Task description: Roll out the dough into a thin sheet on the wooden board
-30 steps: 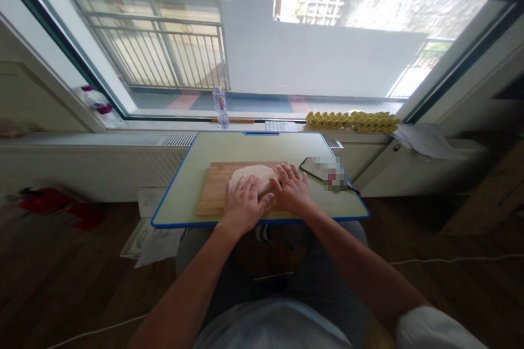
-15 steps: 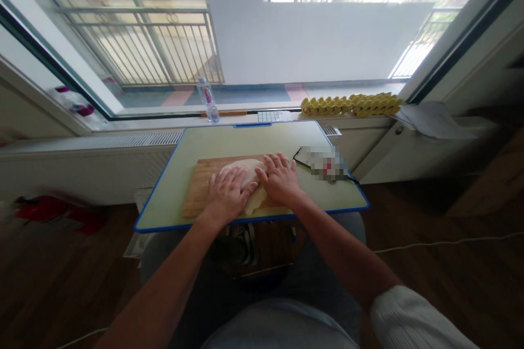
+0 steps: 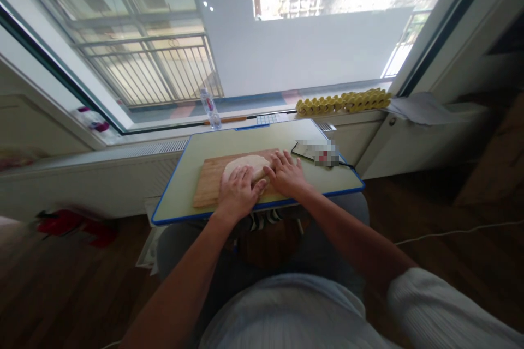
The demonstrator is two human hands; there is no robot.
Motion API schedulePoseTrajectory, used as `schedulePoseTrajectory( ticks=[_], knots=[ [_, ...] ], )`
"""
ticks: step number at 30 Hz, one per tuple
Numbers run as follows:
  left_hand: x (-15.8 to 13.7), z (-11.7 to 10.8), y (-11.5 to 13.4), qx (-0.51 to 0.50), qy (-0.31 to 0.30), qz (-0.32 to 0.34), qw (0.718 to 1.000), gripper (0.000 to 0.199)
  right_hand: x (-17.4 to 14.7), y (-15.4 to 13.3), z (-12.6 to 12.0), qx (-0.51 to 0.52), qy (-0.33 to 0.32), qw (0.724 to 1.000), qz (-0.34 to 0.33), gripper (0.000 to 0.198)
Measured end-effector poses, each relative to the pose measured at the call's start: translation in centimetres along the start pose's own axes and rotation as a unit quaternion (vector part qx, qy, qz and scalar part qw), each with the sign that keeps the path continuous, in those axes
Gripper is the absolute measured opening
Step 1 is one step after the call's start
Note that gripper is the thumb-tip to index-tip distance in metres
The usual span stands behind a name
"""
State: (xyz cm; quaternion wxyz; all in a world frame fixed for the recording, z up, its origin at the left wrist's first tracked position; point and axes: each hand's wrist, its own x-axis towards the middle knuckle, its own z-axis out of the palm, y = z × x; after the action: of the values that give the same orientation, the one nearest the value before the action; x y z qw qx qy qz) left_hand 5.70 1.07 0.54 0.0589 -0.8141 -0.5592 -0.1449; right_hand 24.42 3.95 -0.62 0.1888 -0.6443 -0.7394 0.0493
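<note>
"How are we holding our grip?"

"We're leaving it open: our left hand is lying spread over the dough, and our right hand is covering its right edge. We're closing around nothing that we can see."

"Where is the dough sitting?"

"It's resting on the wooden board, and that's lying on the desk, close to our laps."

"What are we risking?"

"We're seeing no clamp, so a hard shove could be sliding the board. Uneven pressure could be thinning one side, and bare wood could be sticking."

"And farther out?"

"The phone is lying just beyond our right hand; a wide sweep could be knocking it."
</note>
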Motion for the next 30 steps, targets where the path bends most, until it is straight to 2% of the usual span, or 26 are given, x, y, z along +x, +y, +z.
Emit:
schedulePoseTrajectory(
  ticks=[6, 9, 17, 20, 27, 30],
  knots=[
    [1.7, -0.3, -1.6, 0.019, -0.047, -0.028, 0.998, 0.057, 2.7, -1.4, 0.2, 0.011, 0.002, 1.0, -0.005, 0.066],
    [1.6, -0.3, -1.8, 0.019, -0.046, -0.023, 0.998, 0.057, 3.1, -1.8, 0.4, 0.016, 0.005, 1.0, 0.001, 0.064],
    [-2.7, -0.8, 2.3, 0.008, -0.001, 0.034, 0.999, 0.063, -2.4, 0.4, -0.2, -0.012, 0.019, 1.0, 0.009, 0.067],
    [-3.2, -0.8, 2.9, 0.002, 0.005, 0.04, 0.999, 0.064, -3.2, 0.9, -0.5, -0.018, 0.023, 1.0, 0.001, 0.066],
    [-0.8, -0.5, 0.6, 0.002, -0.013, 0.019, 1.0, 0.067, 0.3, -0.4, -0.2, 0.003, 0.01, 1.0, 0.003, 0.062],
    [-0.8, -0.5, 0.6, 0.001, -0.008, 0.027, 1.0, 0.069, 0.4, -0.6, 0.1, 0.005, 0.02, 1.0, 0.001, 0.059]
  ],
)
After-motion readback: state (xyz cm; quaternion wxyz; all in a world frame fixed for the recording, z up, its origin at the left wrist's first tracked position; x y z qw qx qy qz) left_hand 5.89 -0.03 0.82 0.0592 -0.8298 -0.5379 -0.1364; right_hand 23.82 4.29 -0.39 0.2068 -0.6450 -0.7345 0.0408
